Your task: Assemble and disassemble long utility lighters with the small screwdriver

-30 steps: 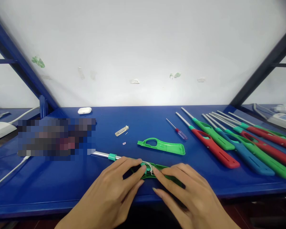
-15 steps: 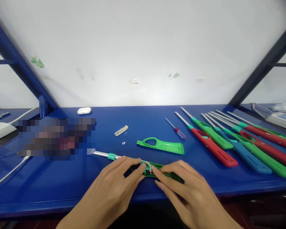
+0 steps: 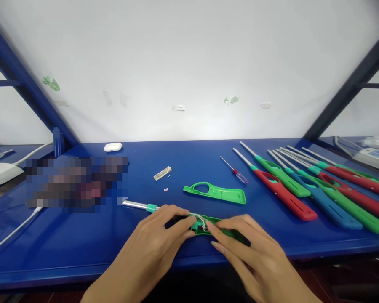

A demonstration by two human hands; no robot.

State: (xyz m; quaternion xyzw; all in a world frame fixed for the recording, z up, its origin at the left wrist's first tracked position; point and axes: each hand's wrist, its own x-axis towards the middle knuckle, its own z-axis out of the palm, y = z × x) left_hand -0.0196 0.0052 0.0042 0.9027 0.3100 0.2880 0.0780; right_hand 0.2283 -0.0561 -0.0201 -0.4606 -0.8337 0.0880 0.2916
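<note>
An opened green gas lighter [image 3: 208,221] lies near the table's front edge, its metal tube pointing left and its inside facing up. My left hand [image 3: 159,240] is closed around the lighter's neck, thumb and fingertips by the teal trigger part. A loop of white wire [image 3: 199,217] shows between my two hands. My right hand [image 3: 251,246] presses its fingertips on the inner parts at the wire's end; the small piece under them is mostly hidden. Beyond them lies the loose green half-shell [image 3: 219,193] of the handle.
A screwdriver [image 3: 239,174] lies behind the half-shell. Several red, green and blue lighters [image 3: 284,193] fill the right side. A clear fuel tank [image 3: 162,173] and a tiny pale piece [image 3: 166,189] lie mid-table. A white earphone case [image 3: 113,147] stands at the back left, behind a blurred-out patch.
Both hands and the lighter appear slightly further right, along with a small shift of the whole view. My fingers keep nearly the same hold on the lighter and its inner parts.
</note>
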